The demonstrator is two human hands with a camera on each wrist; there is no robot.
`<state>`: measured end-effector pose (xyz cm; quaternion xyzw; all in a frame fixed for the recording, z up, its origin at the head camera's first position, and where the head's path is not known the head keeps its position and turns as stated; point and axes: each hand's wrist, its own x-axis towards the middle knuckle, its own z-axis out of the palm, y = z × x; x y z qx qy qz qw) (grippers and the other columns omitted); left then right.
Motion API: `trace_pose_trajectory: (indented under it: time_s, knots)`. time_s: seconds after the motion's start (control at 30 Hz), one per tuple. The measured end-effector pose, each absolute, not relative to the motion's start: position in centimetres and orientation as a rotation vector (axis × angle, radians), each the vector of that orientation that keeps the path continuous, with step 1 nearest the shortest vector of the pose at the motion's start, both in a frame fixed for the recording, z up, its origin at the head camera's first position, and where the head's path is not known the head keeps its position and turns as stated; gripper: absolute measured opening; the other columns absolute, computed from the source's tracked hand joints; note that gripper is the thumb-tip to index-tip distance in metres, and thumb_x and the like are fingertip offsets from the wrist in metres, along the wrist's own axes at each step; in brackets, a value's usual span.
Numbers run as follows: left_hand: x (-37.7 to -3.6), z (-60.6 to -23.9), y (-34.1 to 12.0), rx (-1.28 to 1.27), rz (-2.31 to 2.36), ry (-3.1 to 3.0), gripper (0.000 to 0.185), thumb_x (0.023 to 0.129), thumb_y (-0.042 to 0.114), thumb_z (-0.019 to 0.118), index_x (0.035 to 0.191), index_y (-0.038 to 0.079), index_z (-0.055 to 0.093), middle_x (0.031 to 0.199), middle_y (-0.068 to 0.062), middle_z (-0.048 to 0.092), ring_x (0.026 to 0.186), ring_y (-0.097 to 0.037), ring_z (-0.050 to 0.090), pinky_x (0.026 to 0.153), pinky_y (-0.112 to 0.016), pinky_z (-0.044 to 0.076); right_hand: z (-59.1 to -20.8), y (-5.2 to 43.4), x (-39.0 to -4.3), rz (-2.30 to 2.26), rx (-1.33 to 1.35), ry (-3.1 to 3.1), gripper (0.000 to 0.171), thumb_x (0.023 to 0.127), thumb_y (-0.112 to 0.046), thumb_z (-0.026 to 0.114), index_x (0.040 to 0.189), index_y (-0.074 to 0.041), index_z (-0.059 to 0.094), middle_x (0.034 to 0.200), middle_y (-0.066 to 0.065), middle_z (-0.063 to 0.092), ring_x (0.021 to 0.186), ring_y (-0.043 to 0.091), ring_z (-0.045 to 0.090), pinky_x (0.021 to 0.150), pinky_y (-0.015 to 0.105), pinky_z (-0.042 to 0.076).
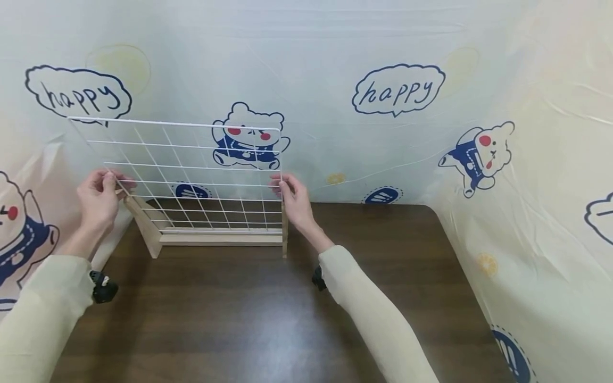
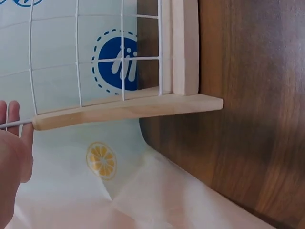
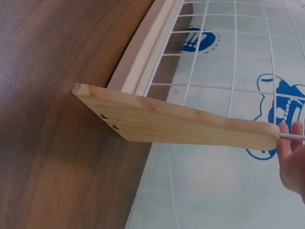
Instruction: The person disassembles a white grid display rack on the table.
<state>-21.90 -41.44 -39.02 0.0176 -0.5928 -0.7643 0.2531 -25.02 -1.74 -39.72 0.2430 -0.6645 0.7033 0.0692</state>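
Where hands (image 1: 98, 199) pinch: thin wire grid (image 1: 191, 175), wood frame (image 1: 220, 239).

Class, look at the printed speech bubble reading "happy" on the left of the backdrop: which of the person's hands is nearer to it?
Left. The left hand grips the wire grid's left edge just below that bubble; the right hand grips its right edge, farther away.

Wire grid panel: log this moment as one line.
left hand pinches wire grid panel left edge | right hand pinches right edge | panel upright in wooden base | on table

Pale cream sleeves (image 1: 378, 314); black wrist cameras (image 1: 102, 287)
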Motion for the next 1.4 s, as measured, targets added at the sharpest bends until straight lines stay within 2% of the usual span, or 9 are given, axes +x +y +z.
trace_pose_trajectory:
  time_s: [0.13,0.33,0.53,0.73,0.83,0.97,1.4]
  knots:
    - [-22.0,-38.7,-41.1,0.073,-1.994,-1.690,0.017,0.101,0.005,0.045,0.093,-0.005,0.057,0.081,-0.006,0.068,0.070,-0.012,0.070,0.072,-0.019,0.058,-38.8,-1.7,-24.1,2.032,0.706,-2.029,0.025,0.101,0.004,0.040,0.118,0.016,0.055,0.107,0.034,0.062,0.098,0.041,0.062,0.086,0.039,0.058]
    - [-21.9,-38.4,-40.8,0.086,-1.920,-1.727,0.017,0.101,0.003,0.044,0.091,-0.003,0.057,0.077,-0.007,0.064,0.064,-0.011,0.068,0.061,-0.016,0.058,-38.8,-2.1,-24.0,2.046,0.688,-1.959,0.024,0.100,0.007,0.040,0.117,0.016,0.055,0.102,0.038,0.062,0.089,0.050,0.062,0.084,0.058,0.054]
    - [-21.5,-38.0,-40.6,0.172,-1.783,-1.881,0.018,0.103,0.010,0.043,0.093,0.004,0.056,0.075,0.000,0.067,0.063,-0.007,0.068,0.050,-0.013,0.053,-38.8,-2.2,-23.8,2.045,0.688,-1.940,0.024,0.100,0.008,0.040,0.115,0.016,0.056,0.100,0.039,0.061,0.087,0.055,0.060,0.084,0.058,0.054]
    - [-21.4,-37.4,-40.3,0.144,-1.727,-1.977,0.019,0.104,0.014,0.038,0.098,0.007,0.054,0.076,0.004,0.071,0.065,-0.004,0.069,0.044,-0.014,0.048,-38.2,-1.9,-23.7,2.046,0.669,-1.936,0.025,0.101,0.007,0.040,0.117,0.016,0.056,0.100,0.037,0.062,0.086,0.050,0.061,0.084,0.059,0.054]
    - [-21.4,-37.4,-40.4,0.095,-1.839,-1.819,0.018,0.103,0.008,0.040,0.096,0.001,0.056,0.074,-0.003,0.070,0.061,-0.009,0.069,0.049,-0.014,0.054,-37.8,-2.0,-23.7,2.053,0.684,-1.931,0.026,0.101,0.007,0.040,0.118,0.017,0.056,0.101,0.037,0.063,0.086,0.048,0.062,0.085,0.058,0.054]
    - [-21.8,-37.3,-40.4,0.034,-1.905,-1.629,0.018,0.100,0.001,0.044,0.090,-0.005,0.058,0.069,-0.010,0.068,0.056,-0.015,0.068,0.059,-0.023,0.058,-37.4,-2.1,-23.8,2.056,0.701,-1.920,0.025,0.101,0.007,0.040,0.117,0.018,0.055,0.101,0.037,0.063,0.087,0.049,0.062,0.084,0.057,0.055]
    - [-22.3,-35.7,-40.3,0.051,-1.939,-1.458,0.019,0.099,0.000,0.046,0.089,-0.006,0.060,0.067,-0.013,0.068,0.053,-0.019,0.066,0.055,-0.027,0.058,-34.7,-2.7,-22.8,1.868,0.612,-1.975,0.025,0.102,0.002,0.042,0.119,0.011,0.058,0.100,0.029,0.066,0.085,0.036,0.066,0.083,0.047,0.058]
